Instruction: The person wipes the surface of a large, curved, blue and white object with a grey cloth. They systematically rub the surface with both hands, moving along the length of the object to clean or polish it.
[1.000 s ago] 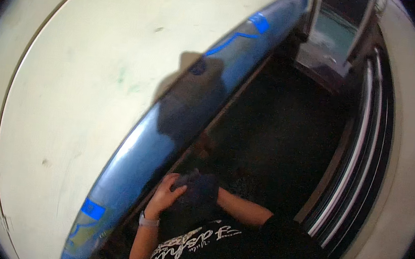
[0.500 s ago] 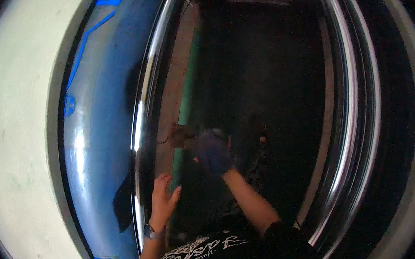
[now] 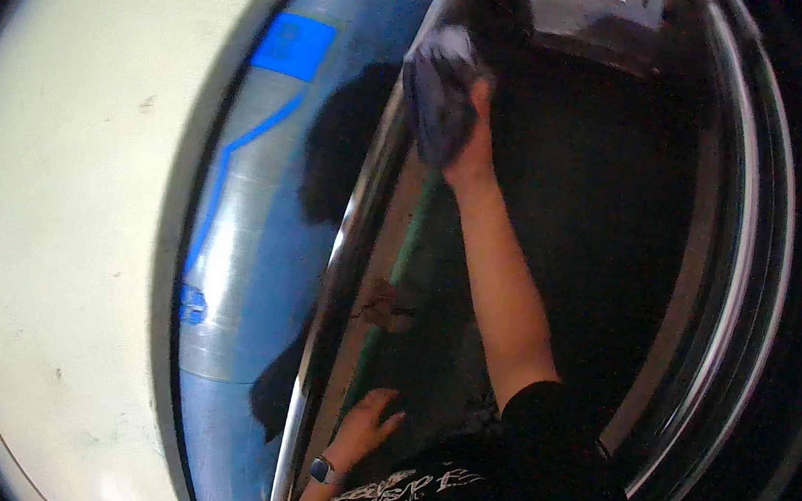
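- Right hand (image 3: 469,146) stretches far forward, its grip closed on a dark cloth (image 3: 440,95) pressed to the chrome rail (image 3: 348,245) near the top.
- Left hand (image 3: 365,426) lies low beside the same rail, fingers spread, holding nothing.
- A blue panel (image 3: 248,236) runs left of the rail, beside a cream wall (image 3: 57,217).

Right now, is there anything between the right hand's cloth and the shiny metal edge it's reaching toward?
Nothing visible does. The right hand holds the dark cloth right at the shiny metal edge, apparently pressed against it, though blur hides the contact. The left hand rests lower down by the same edge, well clear of the cloth.
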Demonstrator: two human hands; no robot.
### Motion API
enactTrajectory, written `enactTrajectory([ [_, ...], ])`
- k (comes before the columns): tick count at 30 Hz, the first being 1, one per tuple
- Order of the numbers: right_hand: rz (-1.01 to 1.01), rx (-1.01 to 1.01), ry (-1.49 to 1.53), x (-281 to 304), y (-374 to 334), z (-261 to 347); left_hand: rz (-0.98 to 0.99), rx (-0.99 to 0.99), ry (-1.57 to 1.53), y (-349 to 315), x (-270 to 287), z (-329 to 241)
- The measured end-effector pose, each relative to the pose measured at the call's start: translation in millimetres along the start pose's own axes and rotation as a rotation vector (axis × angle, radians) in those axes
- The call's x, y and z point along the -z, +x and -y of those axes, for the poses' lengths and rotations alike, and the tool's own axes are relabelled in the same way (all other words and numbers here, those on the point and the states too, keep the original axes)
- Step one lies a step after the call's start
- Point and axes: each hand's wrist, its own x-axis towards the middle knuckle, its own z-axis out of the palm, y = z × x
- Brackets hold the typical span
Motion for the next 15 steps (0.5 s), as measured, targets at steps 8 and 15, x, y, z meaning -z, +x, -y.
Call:
enactTrajectory([
  [8, -0.027, 0.714, -1.434, -104.3, 38.1, -79.2, -0.066, 0.078, -0.181, -64.1, -7.6, 69.9],
  [15, 0.490, 0.645, -1.406, -167.1, -138.2, -125.4, 0.101, -0.077, -0.008, -65.4, -23.3, 66.9],
])
